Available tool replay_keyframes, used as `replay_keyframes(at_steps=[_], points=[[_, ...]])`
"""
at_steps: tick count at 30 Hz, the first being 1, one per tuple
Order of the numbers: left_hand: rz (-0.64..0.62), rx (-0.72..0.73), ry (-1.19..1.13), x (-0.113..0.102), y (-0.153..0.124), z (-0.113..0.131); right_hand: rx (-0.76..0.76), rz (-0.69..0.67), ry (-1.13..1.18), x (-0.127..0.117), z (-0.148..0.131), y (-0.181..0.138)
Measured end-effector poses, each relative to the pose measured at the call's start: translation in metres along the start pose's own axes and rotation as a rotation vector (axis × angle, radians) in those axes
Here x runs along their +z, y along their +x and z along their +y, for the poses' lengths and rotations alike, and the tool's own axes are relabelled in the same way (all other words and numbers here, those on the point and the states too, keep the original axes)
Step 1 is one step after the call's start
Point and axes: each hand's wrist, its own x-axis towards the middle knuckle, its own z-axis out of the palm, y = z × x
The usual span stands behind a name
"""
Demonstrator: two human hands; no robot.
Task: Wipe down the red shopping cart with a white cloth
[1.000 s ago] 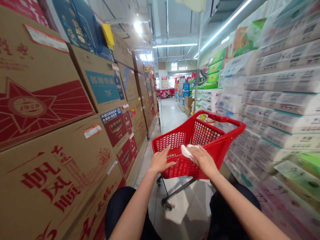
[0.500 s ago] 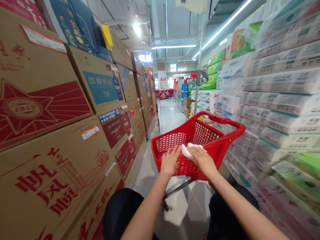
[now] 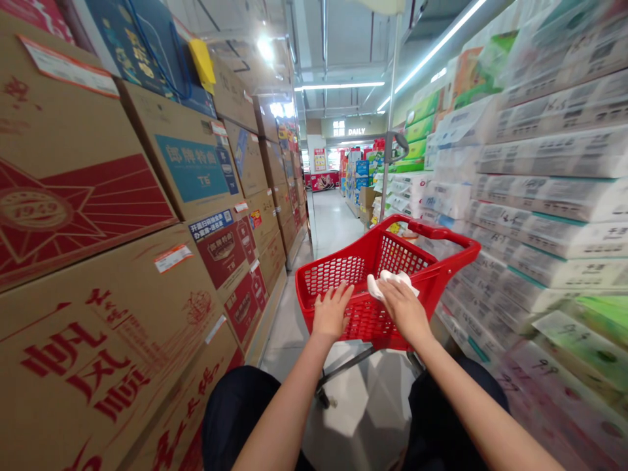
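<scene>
A red plastic shopping cart (image 3: 343,271) with a mesh basket stands in the aisle just ahead of my knees. My left hand (image 3: 331,313) rests flat on the near rim of the basket, fingers spread. My right hand (image 3: 405,307) presses a white cloth (image 3: 390,282) against the rim to the right of it, fingers laid over the cloth. The cart's red handle (image 3: 439,233) rises at the far right side.
Stacked brown cardboard cartons (image 3: 112,261) with red print wall the left side. Wrapped packs of tissue paper (image 3: 544,203) are piled high on the right. A light tiled floor (image 3: 338,226) runs ahead toward distant shelves. A metal post (image 3: 387,144) stands behind the cart.
My left hand slid right along the basket rim, closer to the right hand. The right hand moved the cloth up and forward on the rim. The view shifted slightly.
</scene>
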Motion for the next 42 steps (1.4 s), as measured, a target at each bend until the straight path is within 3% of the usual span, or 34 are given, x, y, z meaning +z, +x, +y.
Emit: replay_keyframes(at_steps=[3, 9, 12, 15, 21, 24, 27, 32, 35, 38, 42], points=[[-0.031, 0.009, 0.020, -0.003, -0.002, -0.005, -0.058, -0.024, 0.011, -0.003, -0.007, 0.002], [-0.046, 0.020, 0.031, -0.007, -0.004, -0.010, -0.013, 0.010, -0.130, -0.034, 0.056, 0.007], [-0.022, 0.033, 0.018, -0.005, -0.003, -0.004, 0.037, 0.036, -0.176, -0.041, 0.067, 0.009], [-0.016, 0.036, 0.022, -0.003, -0.001, 0.004, 0.050, 0.032, -0.158, -0.032, 0.041, 0.012], [-0.027, 0.042, 0.061, -0.001, 0.000, 0.007, -0.015, -0.017, 0.007, -0.001, -0.046, 0.019], [-0.039, 0.038, 0.063, -0.003, -0.001, 0.000, -0.050, -0.046, 0.032, 0.001, -0.056, 0.021], [-0.047, 0.040, 0.043, -0.005, -0.003, -0.006, -0.082, -0.070, 0.010, -0.008, -0.028, 0.019], [-0.033, 0.042, 0.026, -0.006, -0.004, -0.008, -0.016, -0.014, -0.147, -0.035, 0.053, 0.011], [-0.039, 0.046, 0.034, -0.005, -0.004, -0.004, 0.035, 0.011, -0.207, -0.043, 0.076, 0.010], [-0.019, 0.045, 0.049, -0.003, -0.004, 0.003, 0.069, 0.030, -0.202, -0.037, 0.061, 0.011], [-0.007, 0.032, 0.068, -0.001, -0.003, 0.009, 0.040, 0.001, -0.098, -0.013, 0.000, 0.012]])
